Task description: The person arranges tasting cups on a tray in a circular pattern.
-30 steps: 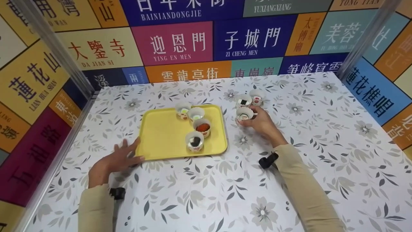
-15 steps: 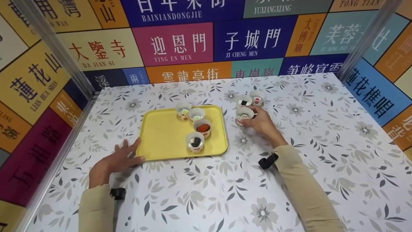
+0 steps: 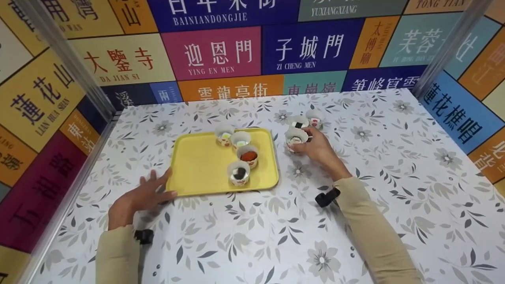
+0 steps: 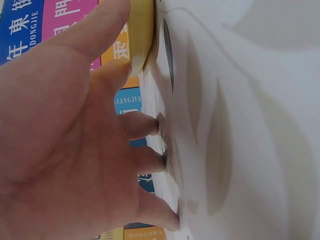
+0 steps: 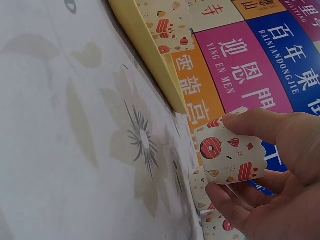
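Note:
My right hand (image 3: pixel 320 149) grips a small printed paper cup (image 3: pixel 295 139) with a pale filling, right of the yellow tray (image 3: pixel 197 167). In the right wrist view, thumb and fingers hold this cup's wall, printed with doughnuts and cake slices. My left hand (image 3: pixel 145 194) is spread at the tray's near left corner. Thumb and forefinger touch the tray edge in the left wrist view; the other fingertips rest on the tabletop. On the tray's right half stand several similar cups, including one with an orange-red filling (image 3: pixel 249 156) and one with a black-and-white filling (image 3: pixel 239 173).
Just behind my right hand stand two more paper cups, one with a black-and-white filling (image 3: pixel 298 124) and one with a red print (image 3: pixel 314 119). A floral cloth (image 3: pixel 244 236) covers the table. Printed panels (image 3: pixel 213 53) close off the back and sides.
My right hand has shifted slightly left with the paper cup, away from the two cups behind it. The left hand and tray look unchanged.

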`<state>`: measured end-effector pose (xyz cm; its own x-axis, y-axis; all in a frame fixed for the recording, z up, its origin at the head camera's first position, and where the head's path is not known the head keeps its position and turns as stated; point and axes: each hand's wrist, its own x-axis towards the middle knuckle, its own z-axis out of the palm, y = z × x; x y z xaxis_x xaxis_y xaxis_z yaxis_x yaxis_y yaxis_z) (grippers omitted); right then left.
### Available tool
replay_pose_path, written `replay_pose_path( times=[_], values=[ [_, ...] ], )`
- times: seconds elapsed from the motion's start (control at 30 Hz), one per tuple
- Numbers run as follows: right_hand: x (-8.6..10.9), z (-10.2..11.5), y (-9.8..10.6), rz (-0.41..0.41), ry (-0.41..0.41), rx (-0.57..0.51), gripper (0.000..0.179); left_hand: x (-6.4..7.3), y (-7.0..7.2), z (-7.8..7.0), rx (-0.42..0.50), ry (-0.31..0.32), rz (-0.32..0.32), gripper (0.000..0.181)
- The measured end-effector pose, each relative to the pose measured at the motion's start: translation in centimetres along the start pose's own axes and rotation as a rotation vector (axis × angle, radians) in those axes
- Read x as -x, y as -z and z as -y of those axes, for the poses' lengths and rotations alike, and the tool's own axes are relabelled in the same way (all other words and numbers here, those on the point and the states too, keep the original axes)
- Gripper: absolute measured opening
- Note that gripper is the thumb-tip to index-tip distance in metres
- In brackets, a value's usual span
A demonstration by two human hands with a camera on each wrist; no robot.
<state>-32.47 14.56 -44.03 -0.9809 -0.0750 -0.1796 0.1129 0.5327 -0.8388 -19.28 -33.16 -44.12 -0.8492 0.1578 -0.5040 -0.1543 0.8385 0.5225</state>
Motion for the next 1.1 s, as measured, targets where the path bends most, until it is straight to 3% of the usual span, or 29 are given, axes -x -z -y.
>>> replay_pose_path(
  times=[0.2,0.43,0.73,1.1],
  values=[
    [0.3,0.6,-0.4,-0.001,0.034,0.005,0.066,0.1,0.0,-0.1,0.015,-0.004,0.003,0.097],
    [1.1,1.3,-1.0,-0.001,0.073,0.035,0.075,-0.1,0.0,0.0,0.005,0.010,0.010,0.096],
    [2.2,2.5,-1.6,0.011,0.161,0.093,0.078,0.0,0.1,0.2,-0.001,-0.052,-0.003,0.097],
    [4.2,4.8,-2.4,0.085,0.184,0.131,0.075,-0.1,0.0,0.1,0.006,-0.013,-0.005,0.097]
  ],
)
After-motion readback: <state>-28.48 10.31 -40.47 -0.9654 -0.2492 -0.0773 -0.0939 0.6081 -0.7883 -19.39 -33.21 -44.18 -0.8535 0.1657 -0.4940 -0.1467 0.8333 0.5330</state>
